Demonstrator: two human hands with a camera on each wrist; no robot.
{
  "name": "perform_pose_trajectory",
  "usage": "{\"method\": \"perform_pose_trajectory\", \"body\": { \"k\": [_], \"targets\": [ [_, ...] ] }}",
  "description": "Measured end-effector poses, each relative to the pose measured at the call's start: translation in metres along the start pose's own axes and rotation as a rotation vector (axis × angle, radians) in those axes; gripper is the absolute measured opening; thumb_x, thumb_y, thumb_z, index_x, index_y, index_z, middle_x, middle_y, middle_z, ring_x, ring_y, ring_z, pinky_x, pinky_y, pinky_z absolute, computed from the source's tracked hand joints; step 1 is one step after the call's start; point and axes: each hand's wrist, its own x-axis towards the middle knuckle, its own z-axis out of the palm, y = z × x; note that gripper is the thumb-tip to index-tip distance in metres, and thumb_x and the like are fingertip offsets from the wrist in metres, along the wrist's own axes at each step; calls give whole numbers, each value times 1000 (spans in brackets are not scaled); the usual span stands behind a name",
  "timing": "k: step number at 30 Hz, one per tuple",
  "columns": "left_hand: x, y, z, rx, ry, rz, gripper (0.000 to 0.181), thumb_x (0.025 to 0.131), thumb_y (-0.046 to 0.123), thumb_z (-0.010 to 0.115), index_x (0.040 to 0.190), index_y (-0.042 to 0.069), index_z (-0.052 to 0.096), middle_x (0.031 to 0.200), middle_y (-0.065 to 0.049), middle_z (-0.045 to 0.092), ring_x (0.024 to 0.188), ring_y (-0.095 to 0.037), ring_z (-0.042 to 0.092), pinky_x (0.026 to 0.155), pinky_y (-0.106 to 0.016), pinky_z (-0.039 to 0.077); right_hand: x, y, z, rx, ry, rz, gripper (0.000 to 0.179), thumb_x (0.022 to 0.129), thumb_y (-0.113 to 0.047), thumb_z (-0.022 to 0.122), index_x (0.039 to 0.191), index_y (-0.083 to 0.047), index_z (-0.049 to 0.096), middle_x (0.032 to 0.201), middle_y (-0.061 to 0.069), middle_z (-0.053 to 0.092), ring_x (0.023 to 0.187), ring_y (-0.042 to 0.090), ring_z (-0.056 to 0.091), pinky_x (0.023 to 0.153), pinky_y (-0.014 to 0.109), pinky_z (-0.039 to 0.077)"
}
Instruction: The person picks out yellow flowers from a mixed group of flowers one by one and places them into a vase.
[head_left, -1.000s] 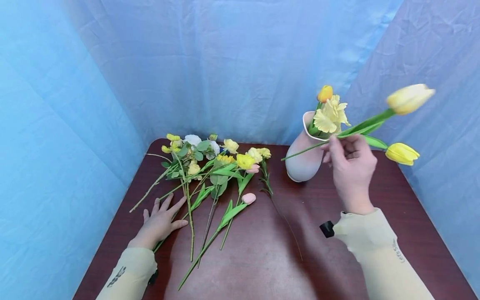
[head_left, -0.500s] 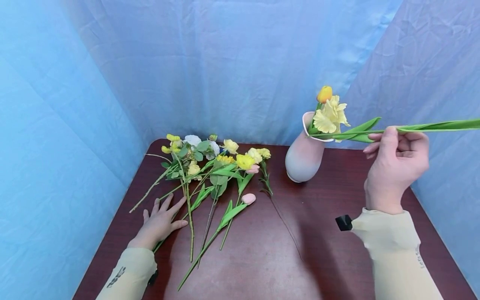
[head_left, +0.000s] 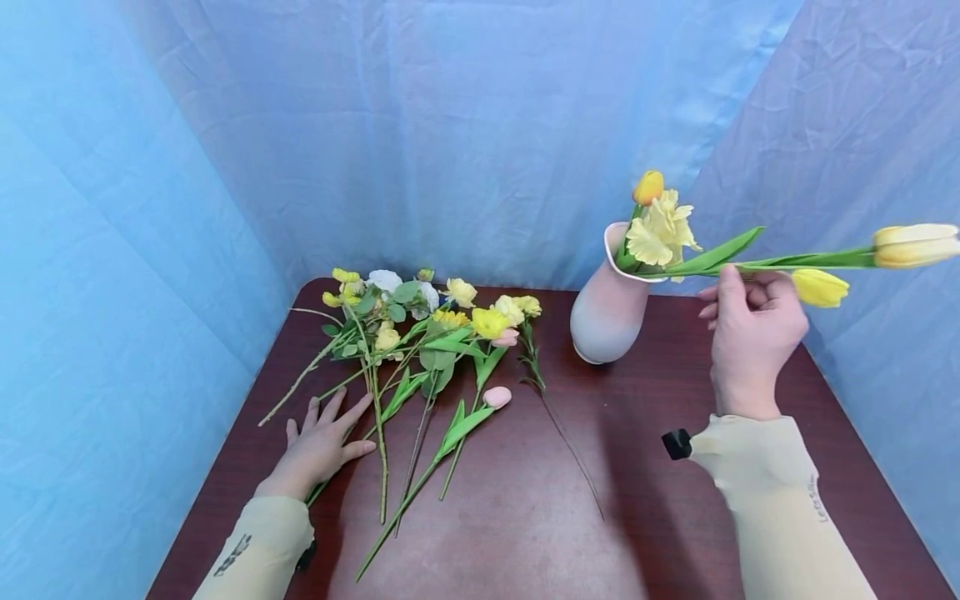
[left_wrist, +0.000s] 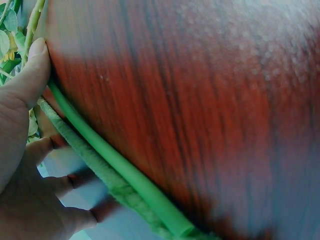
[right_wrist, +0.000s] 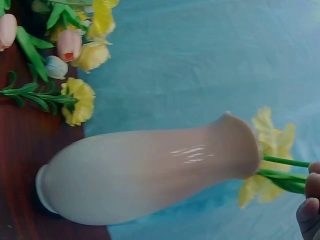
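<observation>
No legible text
The right sleeve (head_left: 780, 533) carries small dark lettering (head_left: 817, 498), the left sleeve (head_left: 258, 533) dark print (head_left: 232, 556); neither can be read.

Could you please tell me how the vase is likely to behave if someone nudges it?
The vase may tip fairly easily, since its foot looks narrower than its rounded belly. Its glossy, glazed-looking surface suggests it could be slippery and perhaps breakable. The orange tulip and ruffled flower rising above its rim may make it slightly top-heavy.
</observation>
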Motion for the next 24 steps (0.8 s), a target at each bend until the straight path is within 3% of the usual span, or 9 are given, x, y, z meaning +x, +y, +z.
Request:
{"method": "perform_pose_trajectory", "body": {
  "k": [9,15,19,24],
  "targets": [
    [0,-2,1,0,-3,-1,80,96,48,66,164,30,27,169,-23,12,149,-61,5,107,-84,5,-6,26,3,-303,-138,44,26,98,-28,69,114,-7,74,71,-6,70,54,8,63,53,19,52],
    [1,-2,2,-5,-4,-5,80,96,48,67,164,29,27,169,-23,12,149,-61,4,107,-84,4,-4,31,6,-371,-189,75,25,99,-34,67,110,-12,74,65,-10,69,52,5,62,52,19,51],
    [1,-2,1,-4,-6,-5,80,96,48,67,164,29,27,169,-23,12,149,-61,4,107,-84,4,-3,36,8,-401,-243,70,27,100,-35,66,106,-9,72,63,-13,67,50,3,61,50,19,50],
    [1,-1,1,-6,-10,-8,80,97,47,67,164,29,27,169,-23,11,149,-60,3,108,-84,3,-9,49,7,-442,-344,126,32,102,-34,62,113,-6,71,69,-4,71,51,5,62,49,21,51]
  ]
}}
